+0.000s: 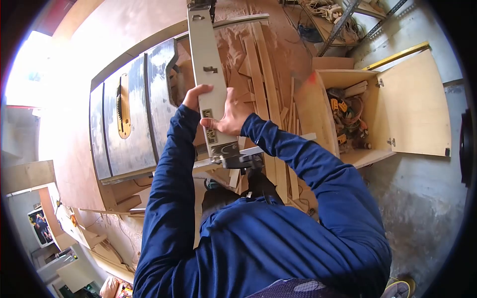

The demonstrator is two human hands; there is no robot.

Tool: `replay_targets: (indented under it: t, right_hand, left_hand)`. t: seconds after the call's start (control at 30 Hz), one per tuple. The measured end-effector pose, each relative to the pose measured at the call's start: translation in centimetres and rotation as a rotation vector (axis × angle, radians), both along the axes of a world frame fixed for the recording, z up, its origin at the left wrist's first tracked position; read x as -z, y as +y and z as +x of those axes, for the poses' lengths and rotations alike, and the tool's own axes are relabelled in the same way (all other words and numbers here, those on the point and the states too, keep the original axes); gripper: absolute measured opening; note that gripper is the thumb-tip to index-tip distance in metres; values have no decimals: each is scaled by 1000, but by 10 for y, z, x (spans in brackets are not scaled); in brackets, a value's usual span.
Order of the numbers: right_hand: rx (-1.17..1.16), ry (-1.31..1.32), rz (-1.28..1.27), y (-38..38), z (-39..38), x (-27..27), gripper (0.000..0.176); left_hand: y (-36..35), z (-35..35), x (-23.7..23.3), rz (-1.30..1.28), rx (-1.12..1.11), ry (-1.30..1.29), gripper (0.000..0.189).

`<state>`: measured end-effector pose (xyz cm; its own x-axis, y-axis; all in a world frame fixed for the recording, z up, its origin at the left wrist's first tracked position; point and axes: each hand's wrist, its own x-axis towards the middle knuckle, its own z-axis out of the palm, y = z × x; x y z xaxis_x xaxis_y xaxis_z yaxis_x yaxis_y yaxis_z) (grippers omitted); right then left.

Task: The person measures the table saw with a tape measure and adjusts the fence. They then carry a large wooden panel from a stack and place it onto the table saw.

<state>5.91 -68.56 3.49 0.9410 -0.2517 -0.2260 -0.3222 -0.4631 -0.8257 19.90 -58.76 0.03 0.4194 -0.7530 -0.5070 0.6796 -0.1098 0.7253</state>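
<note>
Both my hands grip a long grey metal saw fence [202, 49] that runs from the top of the view down toward my chest. My left hand [195, 94] wraps its left edge. On the fence's right side and face, just below, my right hand [227, 116] clasps it near a small label. The fence's dark clamp head [233, 160] sits at its near end, over a pale rail. To the left lies the table saw [134, 119], with a steel top, a yellow throat plate and a blade [120, 107].
A pile of thin wood strips [263, 74] lies beyond the fence. At right, an open plywood cabinet [318, 107] holds tools, its door [412, 104] swung wide. Concrete floor [422, 208] spreads at the lower right. Plywood pieces lean at the lower left.
</note>
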Motion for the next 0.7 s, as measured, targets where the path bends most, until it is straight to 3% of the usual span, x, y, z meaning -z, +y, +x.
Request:
replay_targets:
  t: [0.03, 0.07, 0.1, 0.13, 0.2, 0.23, 0.33, 0.37, 0.4, 0.47, 0.53, 0.6, 0.67, 0.7]
  right_hand:
    - [-5, -1, 1, 8, 1, 10, 106]
    - [108, -235, 122, 18, 2, 28, 96]
    - [224, -467, 248, 29, 7, 49, 87]
    - [109, -347, 857, 41, 20, 78, 66]
    - [286, -356, 856, 61, 21, 69, 48]
    - [336, -257, 821, 60, 16, 39, 47]
    - [369, -208, 844, 57, 17, 54, 54]
    - [418, -171, 639, 55, 14, 58, 69]
    - [424, -166, 636, 57, 11, 57, 69]
    - [474, -348, 551, 58, 11, 54, 78]
    - [464, -331, 539, 56, 14, 54, 84]
    - [441, -438, 607, 56, 15, 57, 84]
    - [450, -443, 724, 52, 14, 61, 85]
    - [405, -449, 871, 46, 12, 57, 89]
  left_hand:
    - [11, 2, 5, -79, -38, 21, 43]
    - [24, 9, 13, -158, -79, 41, 38]
    - [42, 31, 47, -150, -99, 99, 46]
    - [49, 30, 55, -192, -170, 104, 47]
    - [55, 23, 52, -276, -255, 68, 49]
    - [53, 15, 43, -385, -298, 130, 52]
    - [45, 19, 48, -462, -263, 156, 53]
    - [41, 20, 51, -449, -248, 164, 53]
    - [39, 18, 51, -449, -245, 172, 53]
    - [34, 18, 49, -483, -255, 202, 55]
    - [35, 18, 46, -416, -305, 146, 56]
    - [33, 12, 39, -513, -284, 218, 58]
    - [35, 23, 36, -438, -104, 201, 59]
    - [30, 19, 27, -424, -131, 192, 58]
